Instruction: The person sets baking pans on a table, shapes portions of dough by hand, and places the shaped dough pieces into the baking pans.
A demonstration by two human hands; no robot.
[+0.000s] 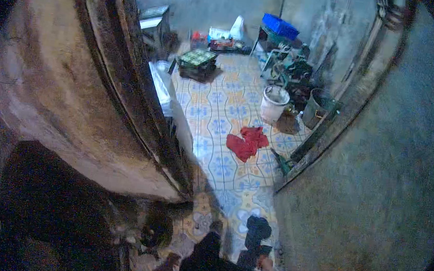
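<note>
Facing through a doorway from the near side, looking down onto a patterned tile floor [214, 151]. Judged to be standing or walking at the opening; cannot tell more from a single view.

At the lower middle of the frame, reaching forward with the right hand [267, 266], held low beside a dark object [259, 227]. Seems to be touching its near end, with fingers apparently bent inward. Too dark and blurred to name the object, or to tell a firm grasp from a light touch. Cannot tell how far open, either.

Farther left along the bottom edge, holding the left hand [172, 261] close to dark clothing [215, 263]. Cannot tell whether clenched, released or grasping anything; can make out only a small patch of skin.

Beyond the doorway, near the middle of the frame, can see a red cloth [247, 142] lying crumpled on the tiles. Above and to the right of it, can find a white bucket [274, 103], just beside a dark bucket [318, 108]. At upper right, can see a blue basket [280, 26] above dark machinery [292, 68]. At upper left, can see a crate [197, 64] resting on the floor.
</note>
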